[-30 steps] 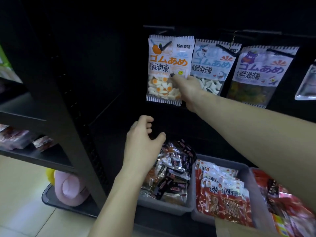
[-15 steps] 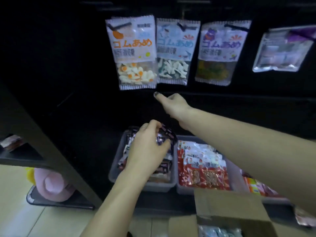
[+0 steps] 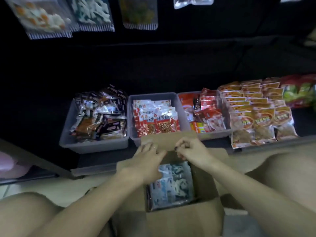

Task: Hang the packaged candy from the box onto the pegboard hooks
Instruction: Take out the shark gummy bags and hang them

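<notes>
Taking the open cardboard box (image 3: pixel 181 218) on the floor as the marker: up and to its left, three candy packets (image 3: pixel 51 17) hang in a row on the dark pegboard (image 3: pixel 188 53), their striped bottom edges showing, the picture blurred. Lower, just behind and left of the box, a grey bin (image 3: pixel 92 144) holds a heap of dark-wrapped sweets. Right beside it, a second grey bin (image 3: pixel 150 98) holds red packets standing in a stack, and the box's raised back flap (image 3: pixel 169 140) covers its front edge. The left hand (image 3: pixel 147 161) hangs over the box's opening with its fingers stretched loosely forward toward that flap, gripping nothing. Under it, inside the box, lie pale blue-and-white packaged candy bags (image 3: pixel 172 183). The right hand (image 3: pixel 191 149) is at the flap too, its fingers curled in with a dark-painted nail showing; I cannot tell whether it pinches the cardboard or anything else. Behind and right of the box, a third bin (image 3: pixel 215 134) carries red snack bags, and beyond it are rows of orange packets (image 3: pixel 256 110) on the shelf.
</notes>
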`<action>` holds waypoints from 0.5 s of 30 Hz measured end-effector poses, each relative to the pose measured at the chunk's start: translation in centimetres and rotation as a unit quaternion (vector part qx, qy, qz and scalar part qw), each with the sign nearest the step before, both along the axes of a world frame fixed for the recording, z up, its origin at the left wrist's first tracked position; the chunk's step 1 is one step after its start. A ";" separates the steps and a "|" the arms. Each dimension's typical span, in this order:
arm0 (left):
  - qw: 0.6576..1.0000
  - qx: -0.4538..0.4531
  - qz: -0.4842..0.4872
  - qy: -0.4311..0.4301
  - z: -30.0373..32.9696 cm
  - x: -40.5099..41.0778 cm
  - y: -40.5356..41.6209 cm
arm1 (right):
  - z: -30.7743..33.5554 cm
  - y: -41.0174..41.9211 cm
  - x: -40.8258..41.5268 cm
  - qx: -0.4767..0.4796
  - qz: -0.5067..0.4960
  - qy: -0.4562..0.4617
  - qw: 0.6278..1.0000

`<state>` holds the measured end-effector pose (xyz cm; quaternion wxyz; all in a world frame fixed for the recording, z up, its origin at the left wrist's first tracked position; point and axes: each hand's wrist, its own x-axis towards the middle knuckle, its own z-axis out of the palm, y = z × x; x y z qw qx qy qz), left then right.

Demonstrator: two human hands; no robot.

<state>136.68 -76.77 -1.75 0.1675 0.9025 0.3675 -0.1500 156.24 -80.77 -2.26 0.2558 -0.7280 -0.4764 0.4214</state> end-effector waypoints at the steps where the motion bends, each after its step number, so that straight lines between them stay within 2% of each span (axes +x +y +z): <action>1: 1.000 0.015 -0.003 0.014 -0.8 0.2 -0.3 | -1.2 -1.0 0.3 -0.021 0.008 -0.005 1.000; 5: 0.999 -0.003 0.018 0.039 -3.9 -0.4 0.0 | -6.4 -3.9 1.1 -0.115 0.108 -0.069 0.985; 9: 1.000 0.007 0.015 0.016 -6.7 -1.3 -0.3 | -10.2 -4.3 1.8 -0.146 0.187 -0.144 0.961; 15: 0.999 0.028 0.025 0.005 -8.1 -1.7 -0.3 | -12.6 -3.0 1.8 -0.152 0.330 -0.269 0.892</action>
